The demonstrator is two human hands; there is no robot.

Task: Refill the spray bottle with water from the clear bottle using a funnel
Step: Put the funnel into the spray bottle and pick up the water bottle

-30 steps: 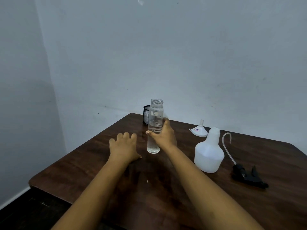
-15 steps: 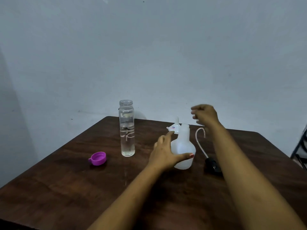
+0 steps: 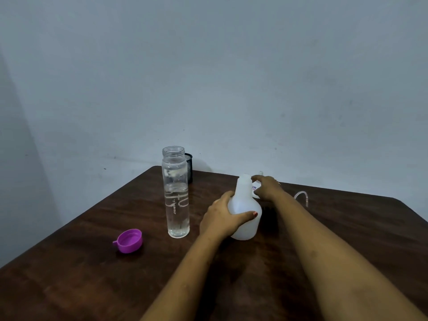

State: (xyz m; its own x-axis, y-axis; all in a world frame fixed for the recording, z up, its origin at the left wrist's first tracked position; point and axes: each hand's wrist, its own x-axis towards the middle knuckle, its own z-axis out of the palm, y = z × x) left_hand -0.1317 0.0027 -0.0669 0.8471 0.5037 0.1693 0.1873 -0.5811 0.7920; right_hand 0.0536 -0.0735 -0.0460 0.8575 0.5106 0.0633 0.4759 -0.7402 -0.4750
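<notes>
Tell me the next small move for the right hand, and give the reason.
Probably close the right hand on the white funnel behind the spray bottle and lift it onto the open neck. The left hand already steadies that bottle, its neck is uncapped, and the clear bottle stands open with water, so only the funnel is missing.

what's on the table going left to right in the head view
purple cap → clear bottle → left hand → spray bottle → right hand → tube
</notes>
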